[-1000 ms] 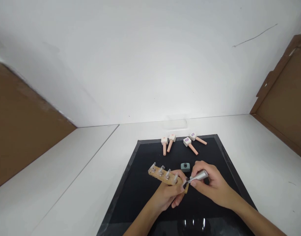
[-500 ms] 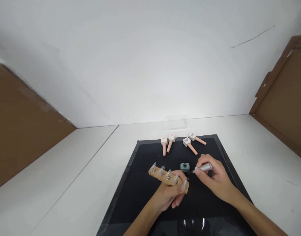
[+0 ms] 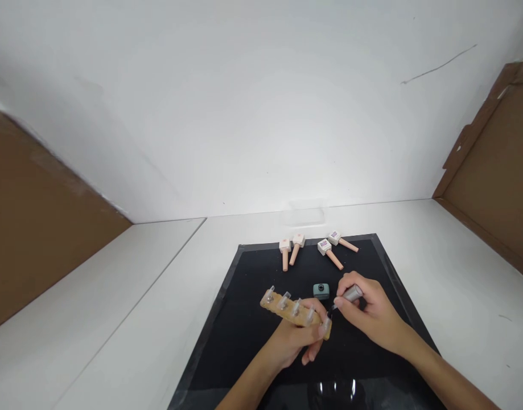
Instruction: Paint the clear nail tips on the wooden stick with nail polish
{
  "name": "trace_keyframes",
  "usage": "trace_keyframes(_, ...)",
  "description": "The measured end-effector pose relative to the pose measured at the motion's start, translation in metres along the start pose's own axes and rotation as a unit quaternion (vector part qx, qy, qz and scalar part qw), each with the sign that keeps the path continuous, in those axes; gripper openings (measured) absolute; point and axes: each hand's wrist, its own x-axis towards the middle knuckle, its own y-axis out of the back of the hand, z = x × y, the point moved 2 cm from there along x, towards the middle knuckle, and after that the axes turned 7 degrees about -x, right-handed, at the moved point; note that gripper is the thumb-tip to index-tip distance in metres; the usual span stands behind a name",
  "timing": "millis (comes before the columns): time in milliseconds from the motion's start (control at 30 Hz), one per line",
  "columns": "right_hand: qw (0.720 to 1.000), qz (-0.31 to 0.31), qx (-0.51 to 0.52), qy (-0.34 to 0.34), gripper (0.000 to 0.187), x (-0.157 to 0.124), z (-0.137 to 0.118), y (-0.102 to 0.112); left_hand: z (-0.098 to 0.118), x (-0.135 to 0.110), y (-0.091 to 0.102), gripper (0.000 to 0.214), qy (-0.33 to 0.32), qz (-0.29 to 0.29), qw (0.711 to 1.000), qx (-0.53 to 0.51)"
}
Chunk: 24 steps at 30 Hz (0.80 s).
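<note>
My left hand (image 3: 297,339) is closed round the right part of a tan nail display stand (image 3: 282,306), a flat bar that carries a row of clear false nails (image 3: 296,307). In my right hand (image 3: 367,304) is a nail polish brush (image 3: 351,294), pinched by its silver-grey cap. The brush's dark tip points down to the left and meets, or nearly meets, the rightmost clear nail (image 3: 326,324); contact is hard to make out. Just behind the hands stands an uncapped teal polish bottle (image 3: 321,291), its dark neck facing up.
Two white bottles with pink caps (image 3: 285,246) lie at the back of the black mat (image 3: 244,285). Two more with purple labels (image 3: 324,246) lie to their right. A clear tray (image 3: 304,216) sits by the white wall. Brown panels (image 3: 495,182) flank the white table.
The brush in my right hand has moved left and tilted down, from beside the teal bottle to the rightmost nail. My left hand and the stand have shifted slightly right and down.
</note>
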Motion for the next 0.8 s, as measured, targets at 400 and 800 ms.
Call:
trace_keyframes(400,0.998,-0.060,0.016,0.000,0.013,-0.001,-0.003,-0.002,-0.001,0.002,-0.003,0.033,0.019,0.015,0.999,0.042)
trace_keyframes(800,0.993,0.102,-0.019,-0.057,0.014,0.008,0.015,0.006,0.006,0.001,-0.005,0.038,-0.030,0.109,0.993,0.033)
